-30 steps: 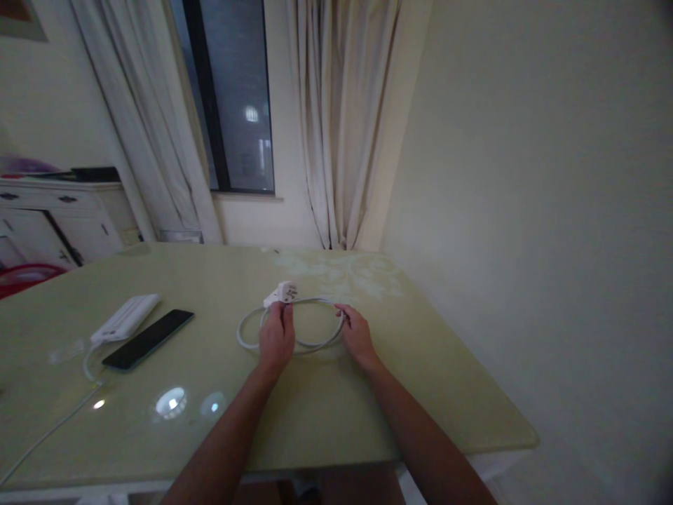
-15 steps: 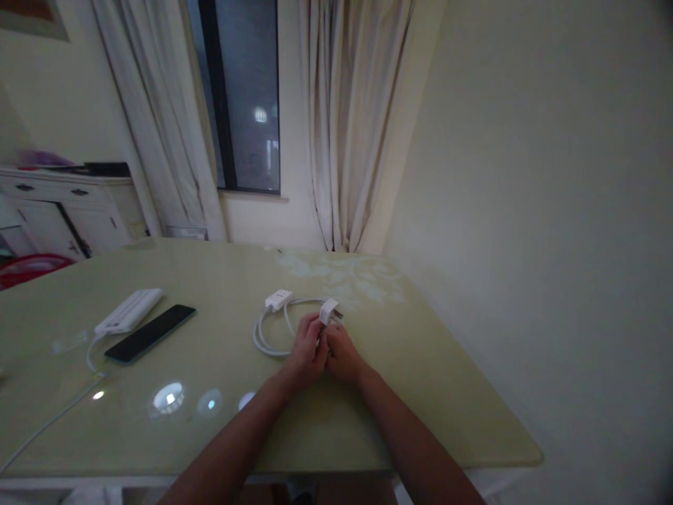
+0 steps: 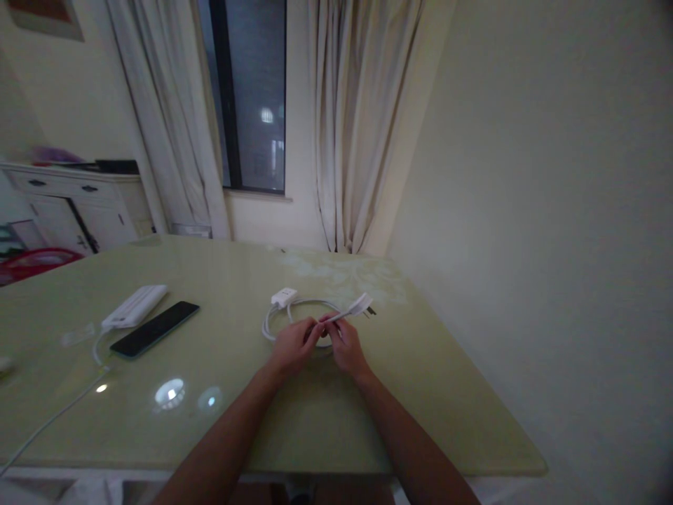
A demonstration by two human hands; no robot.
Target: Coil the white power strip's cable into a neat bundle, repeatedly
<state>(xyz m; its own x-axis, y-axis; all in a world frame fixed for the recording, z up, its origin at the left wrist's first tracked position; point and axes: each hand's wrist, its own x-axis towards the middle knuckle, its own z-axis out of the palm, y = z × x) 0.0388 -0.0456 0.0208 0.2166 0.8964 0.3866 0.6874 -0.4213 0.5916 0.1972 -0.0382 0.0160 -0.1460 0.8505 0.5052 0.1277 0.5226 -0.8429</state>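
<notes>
Both my left hand (image 3: 294, 344) and my right hand (image 3: 345, 345) pinch a white power cord (image 3: 337, 317) between thumb and fingers, close together just above the table. From my right hand the cord runs to a white plug (image 3: 360, 304), whose dark prongs point right. A loop of the same cord lies behind and left of my hands, leading to a small white socket block (image 3: 284, 297) resting on the table. Part of the cord is hidden by my fingers.
A black phone (image 3: 155, 330) lies to the left beside a white power bank (image 3: 135, 306) with a thin white cable (image 3: 52, 419) trailing toward the front. The glossy table (image 3: 442, 421) meets a bare wall on the right. Curtains and a window stand behind.
The plug has swung out to the right, with a length of cord now showing between it and my hands. My fingers have shifted from around the plug's base to the cord.
</notes>
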